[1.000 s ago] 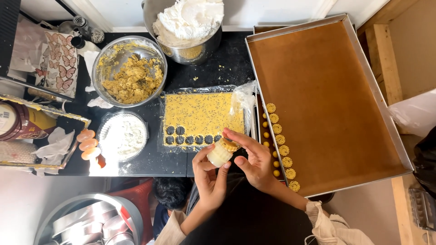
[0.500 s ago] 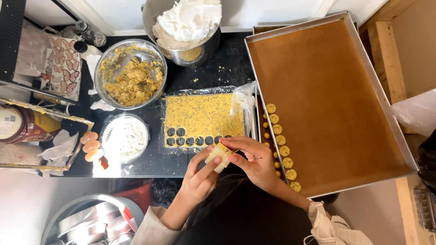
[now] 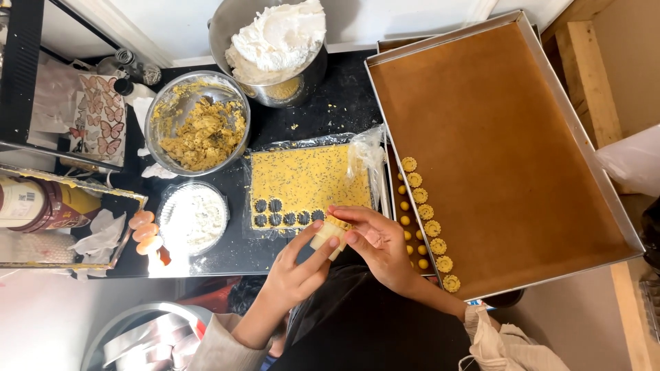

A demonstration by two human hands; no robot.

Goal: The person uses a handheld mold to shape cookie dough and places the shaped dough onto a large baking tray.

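My left hand (image 3: 297, 269) and my right hand (image 3: 375, 242) together hold a small pale round cookie cutter (image 3: 328, 233) with yellow dough in its top, just in front of the rolled yellow speckled dough sheet (image 3: 306, 176). The sheet lies on plastic wrap and has a row of round holes cut along its near edge (image 3: 287, 213). Several small fluted dough rounds (image 3: 426, 211) lie in a line along the left edge of the large brown-lined baking tray (image 3: 502, 144).
A metal bowl of crumbly yellow dough (image 3: 199, 127) and a big metal bowl of white cream (image 3: 275, 41) stand behind the sheet. A small dish of white flour (image 3: 194, 218) sits at its left. Small yellow balls (image 3: 411, 233) lie beside the tray. A wooden board (image 3: 598, 75) is at the right.
My hands dipped with the cutter toward the near edge of the dough sheet and have come back together in front of it, both holding the cutter, dough showing on top.
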